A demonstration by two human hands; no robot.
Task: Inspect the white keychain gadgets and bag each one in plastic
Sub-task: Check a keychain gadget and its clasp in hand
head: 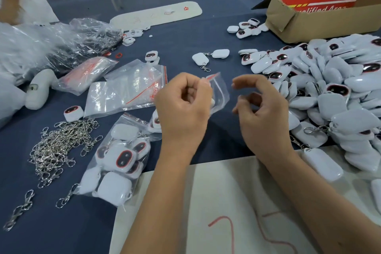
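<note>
From the head camera, the left hand (183, 107) is curling its fingers around the top edge of a small clear plastic zip bag with a red seal strip (218, 93), holding it up above the dark blue table cloth (185, 45); a sliver of white is showing low in the bag beside the fist. The right hand (261, 109) is hovering just beside the bag, fingers loosely bent and gripping nothing. A big heap of glossy white rounded keychain gadgets with dark red-rimmed oval windows (334, 97) is lying to the right. A clear bag packed with more gadgets (117, 161) is sitting left, beside a tangle of silver metal clasps (59, 146)
</note>
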